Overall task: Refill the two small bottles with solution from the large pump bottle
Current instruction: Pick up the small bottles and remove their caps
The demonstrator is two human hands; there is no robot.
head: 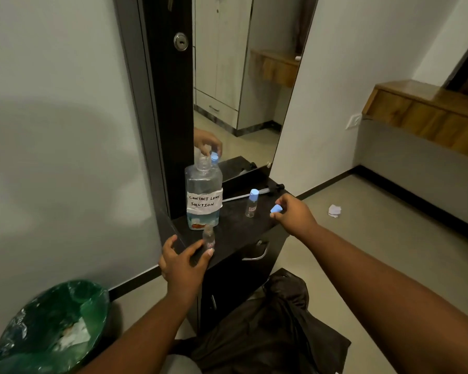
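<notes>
— What took up most of the frame?

— A tall mirror (pixel 238 85) ran down the upper centre, and below it a dark cabinet top (pixel 235 225) sat at mid-frame. A bin lined with a green bag (pixel 52 327) filled the lower left corner.

— And the big bottle?

— The large bottle (pixel 203 197), labelled "CONTACT LENS SOLUTION", stood upright at the back left of the cabinet top, its neck open. The pump (pixel 254 194) lay flat behind it, towards the right.

— The small ones?

— One small bottle (pixel 251 203) with a blue cap on stood right of the large bottle, apart from it. The uncapped small bottle (pixel 208 238) stood at the front edge, just below the large one.

— The hands?

— The left hand (pixel 181 263) lay at the cabinet's front edge, fingers loosely spread, its thumb tip touching the uncapped bottle's base. The right hand (pixel 295 215), right of centre, pinched a loose blue cap (pixel 276 208) in its fingertips.
</notes>
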